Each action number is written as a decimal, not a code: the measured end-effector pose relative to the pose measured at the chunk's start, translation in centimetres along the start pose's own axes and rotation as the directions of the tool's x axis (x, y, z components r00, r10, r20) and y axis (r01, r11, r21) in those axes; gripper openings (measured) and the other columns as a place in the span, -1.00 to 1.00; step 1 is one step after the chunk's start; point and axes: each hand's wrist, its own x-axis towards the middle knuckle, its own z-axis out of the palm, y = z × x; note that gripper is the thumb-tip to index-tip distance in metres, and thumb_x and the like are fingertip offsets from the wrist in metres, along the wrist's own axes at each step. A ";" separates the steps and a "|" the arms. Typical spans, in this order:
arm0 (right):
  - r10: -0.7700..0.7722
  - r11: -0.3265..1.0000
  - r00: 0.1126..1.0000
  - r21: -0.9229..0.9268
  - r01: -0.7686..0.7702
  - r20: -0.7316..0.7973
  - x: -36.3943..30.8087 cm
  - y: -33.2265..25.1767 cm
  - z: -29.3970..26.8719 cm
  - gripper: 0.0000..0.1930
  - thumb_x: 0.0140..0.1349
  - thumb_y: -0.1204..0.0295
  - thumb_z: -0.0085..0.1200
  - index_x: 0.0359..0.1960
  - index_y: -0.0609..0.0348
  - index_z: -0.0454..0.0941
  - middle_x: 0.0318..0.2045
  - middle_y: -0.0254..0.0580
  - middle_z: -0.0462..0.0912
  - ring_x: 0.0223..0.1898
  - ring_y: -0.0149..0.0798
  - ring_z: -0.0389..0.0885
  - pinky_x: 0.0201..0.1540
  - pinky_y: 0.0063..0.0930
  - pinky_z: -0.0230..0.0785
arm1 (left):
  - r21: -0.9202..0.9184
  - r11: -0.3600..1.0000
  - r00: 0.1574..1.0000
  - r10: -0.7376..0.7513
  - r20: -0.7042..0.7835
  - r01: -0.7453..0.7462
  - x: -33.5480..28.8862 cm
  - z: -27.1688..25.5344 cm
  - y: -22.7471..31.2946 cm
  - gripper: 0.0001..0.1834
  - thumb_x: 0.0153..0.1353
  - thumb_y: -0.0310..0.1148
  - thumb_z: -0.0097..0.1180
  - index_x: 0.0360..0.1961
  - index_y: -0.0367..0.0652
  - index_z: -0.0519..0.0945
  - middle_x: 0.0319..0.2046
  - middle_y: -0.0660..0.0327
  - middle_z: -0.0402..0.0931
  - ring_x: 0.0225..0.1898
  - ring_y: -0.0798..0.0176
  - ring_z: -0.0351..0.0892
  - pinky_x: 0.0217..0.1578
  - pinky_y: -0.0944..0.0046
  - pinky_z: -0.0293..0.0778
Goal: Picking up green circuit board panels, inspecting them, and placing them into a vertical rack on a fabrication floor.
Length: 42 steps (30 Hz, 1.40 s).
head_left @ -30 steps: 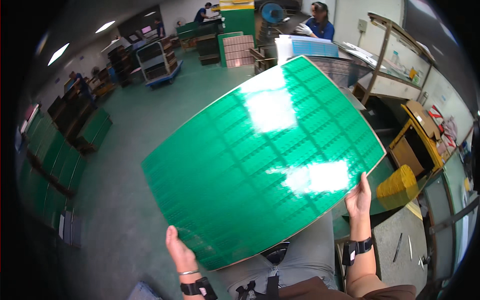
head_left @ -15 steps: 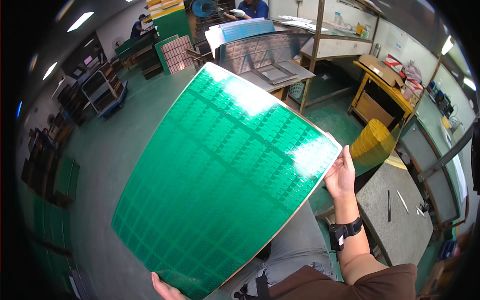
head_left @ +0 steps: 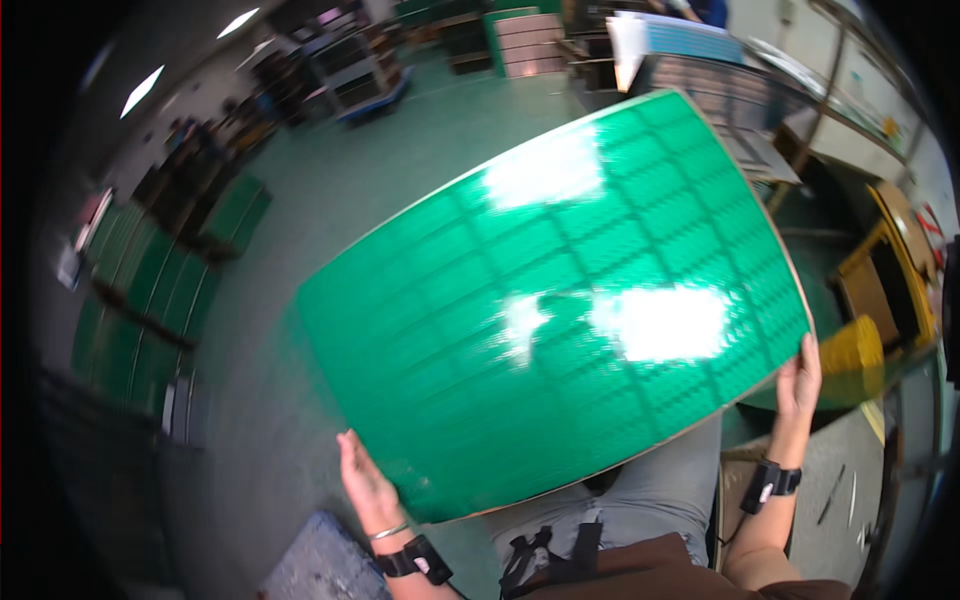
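Observation:
A large, glossy green circuit-board panel (head_left: pixel 450 370) fills the middle of the head view, held up above my lap and tilted. Bright light reflects off its face, and a grid of darker lines crosses it. My left hand (head_left: pixel 366 483) grips its lower left edge, with part of the fingers hidden at or behind the panel. At the right corner, my right hand (head_left: pixel 799 378) is closed on the edge, thumb side showing. Each wrist wears a black strap with a small box.
On the right, a grey worktop (head_left: pixel 836 500) carries pens, beside a yellow cylinder (head_left: pixel 850 362) and a yellow table (head_left: pixel 885 270). Stacked green panels (head_left: pixel 150 300) stand at left. A blue cart (head_left: pixel 375 95) is far back. A grey-blue surface (head_left: pixel 325 560) lies by my left forearm.
The panel has turned clockwise to lie more sideways, and its reflections have shifted. My left hand and forearm have come further into view. The view has swung left.

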 end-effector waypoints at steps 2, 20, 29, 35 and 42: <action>0.019 0.997 1.000 0.077 -0.019 -0.001 1.0 0.8 -2.6 -0.67 0.30 0.43 -0.17 0.05 0.31 0.32 0.00 -0.14 0.46 0.01 -0.30 0.43 0.11 -0.40 0.24 | -0.046 0.998 0.993 -0.037 0.114 0.043 -1.0 1.5 0.7 -0.49 0.28 -0.10 -0.12 -0.02 -0.40 0.37 0.00 0.10 0.36 0.10 0.25 0.25 0.17 0.27 0.08; 0.137 0.975 0.990 0.179 -0.132 -0.015 1.3 8.1 -9.6 -0.75 0.28 0.45 -0.12 -0.04 0.28 0.36 -0.07 -0.16 0.49 -0.09 -0.36 0.49 -0.04 -0.51 0.42 | -0.025 0.992 0.984 0.123 0.132 -0.121 -3.6 3.2 2.1 -0.72 0.31 -0.27 -0.15 -0.21 -0.29 0.45 -0.26 0.26 0.47 -0.21 0.44 0.39 -0.12 0.42 0.27; 0.295 0.939 0.954 -0.201 -0.278 0.056 1.1 3.0 -0.9 -0.69 0.31 0.29 -0.14 -0.07 0.29 0.39 -0.23 -0.19 0.57 -0.28 -0.38 0.57 -0.32 -0.57 0.46 | -0.008 0.984 0.984 0.178 0.011 -0.178 0.0 -0.8 2.6 -0.83 0.22 -0.33 0.00 -0.32 -0.23 0.49 -0.36 0.30 0.49 -0.31 0.47 0.36 -0.20 0.43 0.26; 0.200 0.809 0.948 -0.587 -0.017 0.247 2.6 0.0 7.6 -0.71 0.22 0.35 -0.01 -0.07 0.22 0.40 -0.33 -0.36 0.55 -0.34 -0.49 0.51 -0.26 -0.61 0.38 | 0.275 0.612 0.670 0.671 0.317 -0.742 -2.7 0.0 4.2 -0.70 0.23 -0.33 -0.05 -0.14 -0.36 0.42 -0.08 0.12 0.38 0.00 0.27 0.35 0.11 0.28 0.19; -0.024 0.919 0.954 -0.368 0.139 0.300 4.3 -3.7 7.8 -0.74 0.22 0.41 -0.02 -0.06 0.12 0.34 -0.15 -0.35 0.49 -0.14 -0.46 0.44 -0.07 -0.57 0.29 | 0.013 0.972 0.966 0.231 0.116 -0.234 0.2 0.0 7.0 -0.63 0.27 -0.40 -0.15 0.10 -0.24 0.30 -0.04 0.14 0.35 -0.03 0.24 0.29 0.01 0.28 0.20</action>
